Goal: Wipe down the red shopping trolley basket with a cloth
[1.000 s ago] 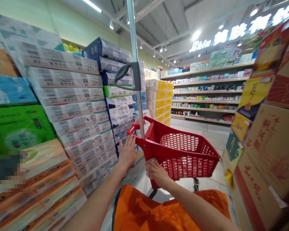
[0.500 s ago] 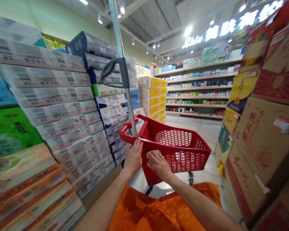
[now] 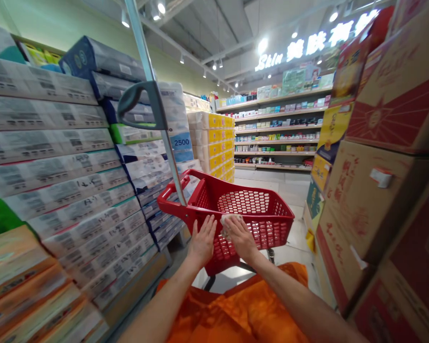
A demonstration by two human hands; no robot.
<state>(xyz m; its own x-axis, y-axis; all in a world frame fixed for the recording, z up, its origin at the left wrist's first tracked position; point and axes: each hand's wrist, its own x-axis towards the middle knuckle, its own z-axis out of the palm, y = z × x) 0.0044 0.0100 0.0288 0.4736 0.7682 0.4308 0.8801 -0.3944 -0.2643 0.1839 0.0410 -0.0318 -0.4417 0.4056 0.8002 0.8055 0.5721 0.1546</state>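
Note:
A red plastic shopping cart (image 3: 196, 209) with a perforated basket stands in front of me, its handle end to the left. Flat against the near side wall of the basket lies my left hand (image 3: 202, 240), fingers stretched out and holding nothing. Just to its right, my right hand (image 3: 241, 238) presses a pale crumpled cloth (image 3: 229, 218) onto the same wall, close below the rim. The cloth is partly hidden under the fingers. A metal pole (image 3: 173, 162) with a grey loop handle (image 3: 143, 105) rises at the cart's handle end.
Stacked white tissue packs (image 3: 50, 143) line the left side, with orange packs (image 3: 32, 276) lower down. Cardboard boxes (image 3: 372, 190) are piled high on the right. Shelves (image 3: 275, 128) of small goods stand at the back, beyond yellow-and-white packs (image 3: 218, 143).
My right hand has moved the cloth up the basket wall towards the rim. My left hand has slid down and right from the handle end. The view has shifted right.

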